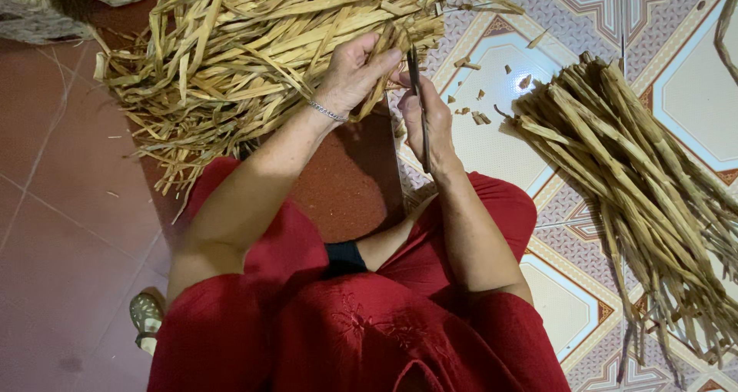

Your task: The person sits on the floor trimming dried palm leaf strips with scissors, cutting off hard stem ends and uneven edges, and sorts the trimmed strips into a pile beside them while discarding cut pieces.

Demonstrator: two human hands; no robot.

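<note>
Both hands are working close together above the lap: the left hand (355,73) is pinching a dried plant strip (382,69) at the edge of the loose straw pile (254,46), while the right hand (427,119) is closing around a thin dark blade (417,100). A tidy bundle of stalks (630,177) is lying on the patterned tile floor (692,92); red-brown tiles (61,192) are spreading leftward.
</note>
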